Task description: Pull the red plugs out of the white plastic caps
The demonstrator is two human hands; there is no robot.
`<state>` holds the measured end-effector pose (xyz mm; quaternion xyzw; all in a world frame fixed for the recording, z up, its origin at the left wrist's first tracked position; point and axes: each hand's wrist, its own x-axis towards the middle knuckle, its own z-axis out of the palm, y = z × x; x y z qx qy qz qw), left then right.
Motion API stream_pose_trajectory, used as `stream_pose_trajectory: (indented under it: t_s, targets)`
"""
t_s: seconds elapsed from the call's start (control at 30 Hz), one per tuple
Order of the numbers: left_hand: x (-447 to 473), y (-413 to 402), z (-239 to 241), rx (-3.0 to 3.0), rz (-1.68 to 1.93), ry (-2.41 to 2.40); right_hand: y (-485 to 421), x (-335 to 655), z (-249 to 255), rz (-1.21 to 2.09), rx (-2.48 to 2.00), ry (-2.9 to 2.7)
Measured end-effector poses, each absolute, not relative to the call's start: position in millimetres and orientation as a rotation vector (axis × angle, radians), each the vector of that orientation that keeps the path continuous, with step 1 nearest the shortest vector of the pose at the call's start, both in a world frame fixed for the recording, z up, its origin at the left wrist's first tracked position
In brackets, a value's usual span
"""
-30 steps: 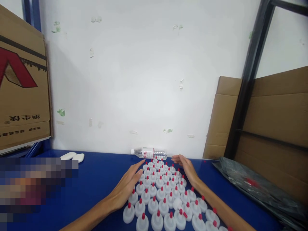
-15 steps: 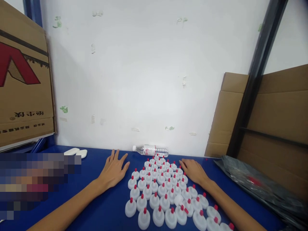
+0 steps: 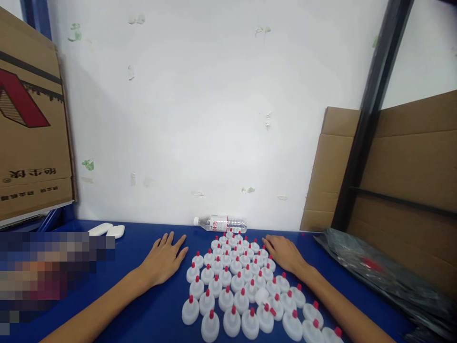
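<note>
My left hand (image 3: 164,259) lies palm down on the blue tabletop (image 3: 132,305), its fingers spread and holding nothing. To its right stand many small white translucent plastic caps with red tips (image 3: 226,299), crowded together in loose rows. On the far side of them, my right hand (image 3: 283,252) rests flat with its fingers stretched toward the group, close beside the outer caps. Whether its fingertips touch any cap I cannot tell. Among the near caps lie a loose red tip (image 3: 273,311) and a white piece (image 3: 262,296) without a red tip.
A clear plastic bottle (image 3: 221,223) lies on its side against the white wall. Two white oval objects (image 3: 116,232) are at the back left, beside a blurred patch. A printed cardboard box (image 3: 32,147) stands left; dark plastic bags (image 3: 371,271) and cardboard (image 3: 328,166) are on the right.
The whole view has shifted slightly, so most things appear a little further left. Both hands stay resting on the table, and the caps keep their arrangement.
</note>
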<state>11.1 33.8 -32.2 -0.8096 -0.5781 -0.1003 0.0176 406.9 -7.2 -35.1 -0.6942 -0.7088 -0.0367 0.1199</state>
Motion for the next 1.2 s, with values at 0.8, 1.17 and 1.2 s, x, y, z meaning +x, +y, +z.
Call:
stream_pose_trajectory:
  t_s: [0.8,1.17,1.2]
  targets:
    - [12.7,29.2,-29.1,-2.497,-0.259,-1.808,-8.6,403.9,-34.7,-0.098,-1.944,-2.054]
    - [10.9,31.0,-30.9,-2.511,-0.298,-1.786,-9.9,402.5,-32.1,-0.102,-1.940,-2.071]
    - [10.8,31.5,-31.3,-2.509,-0.295,-1.786,-10.3,402.2,-31.5,-0.103,-1.938,-2.073]
